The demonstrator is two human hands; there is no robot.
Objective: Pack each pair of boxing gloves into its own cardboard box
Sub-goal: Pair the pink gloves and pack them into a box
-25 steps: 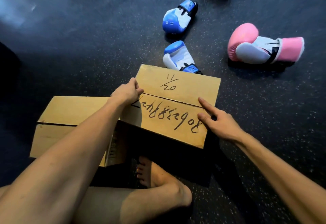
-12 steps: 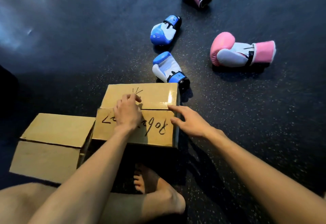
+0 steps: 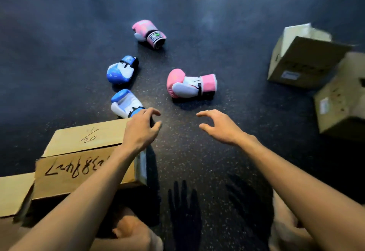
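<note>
Two blue-and-white boxing gloves lie on the dark floor: the near blue glove (image 3: 126,103) just beyond the closed cardboard box (image 3: 79,152) with black writing on its flaps, the far blue glove (image 3: 121,71) behind it. A pink-and-white glove (image 3: 189,84) lies at centre, and a second pink glove (image 3: 148,33) farther back. My left hand (image 3: 142,130) hovers over the box's far right corner, fingers loosely curled, holding nothing. Over bare floor in front of the near pink glove, my right hand (image 3: 219,126) is empty, its fingers spread and bent.
A second closed cardboard box (image 3: 13,193) sits at the lower left beside the written one. Two more cardboard boxes stand at the right: an open-flapped box (image 3: 304,61) and a nearer box (image 3: 341,100). My bare legs and foot are at the bottom edge.
Both hands have lifted off the written box's flaps and moved forward toward the gloves. The view swung right, bringing two boxes on the right into sight.
</note>
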